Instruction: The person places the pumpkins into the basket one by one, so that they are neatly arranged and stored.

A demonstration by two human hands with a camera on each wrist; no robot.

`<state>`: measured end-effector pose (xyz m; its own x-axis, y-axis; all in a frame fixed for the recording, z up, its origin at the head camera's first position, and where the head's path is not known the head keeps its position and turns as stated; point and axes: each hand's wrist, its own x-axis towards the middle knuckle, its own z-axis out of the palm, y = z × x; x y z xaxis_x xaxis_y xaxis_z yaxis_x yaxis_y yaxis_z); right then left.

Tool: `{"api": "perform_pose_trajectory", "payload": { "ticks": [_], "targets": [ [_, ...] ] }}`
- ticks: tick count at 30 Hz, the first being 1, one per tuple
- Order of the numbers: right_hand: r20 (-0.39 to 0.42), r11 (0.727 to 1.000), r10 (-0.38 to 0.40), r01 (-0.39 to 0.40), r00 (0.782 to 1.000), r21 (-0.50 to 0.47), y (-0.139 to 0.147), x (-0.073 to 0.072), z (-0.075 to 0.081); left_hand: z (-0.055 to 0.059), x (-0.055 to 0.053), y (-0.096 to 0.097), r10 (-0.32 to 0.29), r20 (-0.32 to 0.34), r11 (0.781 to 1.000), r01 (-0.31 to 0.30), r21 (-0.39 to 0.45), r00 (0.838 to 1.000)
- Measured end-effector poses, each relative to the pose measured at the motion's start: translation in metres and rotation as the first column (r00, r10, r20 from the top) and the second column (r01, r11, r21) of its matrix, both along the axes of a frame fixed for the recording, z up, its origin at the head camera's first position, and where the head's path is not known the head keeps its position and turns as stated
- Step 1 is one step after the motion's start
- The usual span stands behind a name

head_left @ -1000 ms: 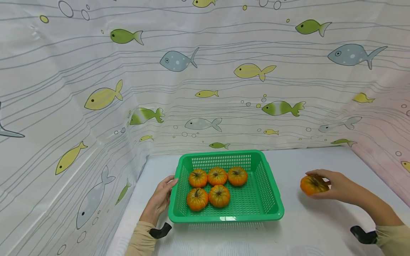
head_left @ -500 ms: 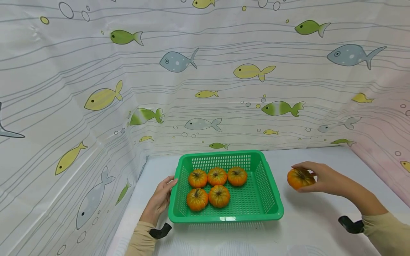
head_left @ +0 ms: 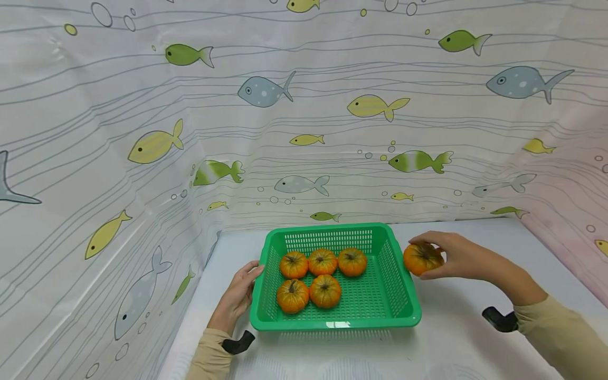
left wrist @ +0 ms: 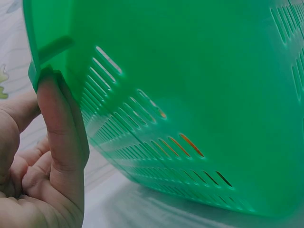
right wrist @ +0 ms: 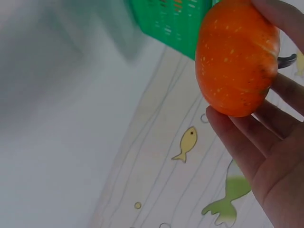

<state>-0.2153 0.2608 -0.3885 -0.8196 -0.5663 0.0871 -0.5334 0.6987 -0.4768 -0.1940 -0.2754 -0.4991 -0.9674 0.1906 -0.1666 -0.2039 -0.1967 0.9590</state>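
A green plastic basket (head_left: 332,324) sits on the table with several small orange pumpkins (head_left: 325,291) inside, grouped at its left and back. At its left side, my left hand (head_left: 237,293) holds the rim; in the left wrist view, fingers (left wrist: 59,128) reach up under the rim's lip. My right hand (head_left: 456,256) grips another pumpkin (head_left: 423,258) between thumb and fingers, lifted off the table just beside the basket's right rim. The right wrist view has this pumpkin (right wrist: 237,57) side on, its dark stem towards the palm.
A white table (head_left: 465,316) surrounds the basket. Behind and to the left hangs a fish-printed sheet (head_left: 304,158), with a pinkish stretch on the right. Inside the basket, bare slotted floor (head_left: 366,295) shows at the front right.
My right hand has carried its pumpkin leftward and slightly away from me, from over the table to the basket's right rim. The left hand and basket have stayed put.
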Motion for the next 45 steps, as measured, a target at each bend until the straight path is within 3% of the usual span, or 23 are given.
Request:
{"api": "perform_pose_trajectory", "payload": {
  "ticks": [6, 17, 26, 45],
  "targets": [
    [0.033, 0.998, 0.055, -0.056, 0.998, 0.010, -0.019, -0.002, 0.009, -0.001, -0.001, -0.001, -0.006, -0.014, 1.000, 0.006, 0.007, 1.000],
    [0.014, 0.988, 0.149, -0.149, 0.989, 0.031, -0.052, -0.010, 0.012, -0.001, 0.001, 0.000, -0.005, -0.029, 1.000, 0.006, 0.006, 1.000],
    [0.011, 0.968, 0.229, -0.229, 0.973, 0.106, -0.080, -0.015, 0.012, -0.001, 0.000, -0.001, -0.009, -0.019, 1.000, 0.009, 0.018, 1.000],
    [0.078, 0.914, 0.299, -0.309, 0.951, 0.264, -0.126, -0.021, 0.004, -0.001, 0.001, -0.001, -0.011, -0.013, 1.000, 0.012, 0.019, 1.000]
  ]
}}
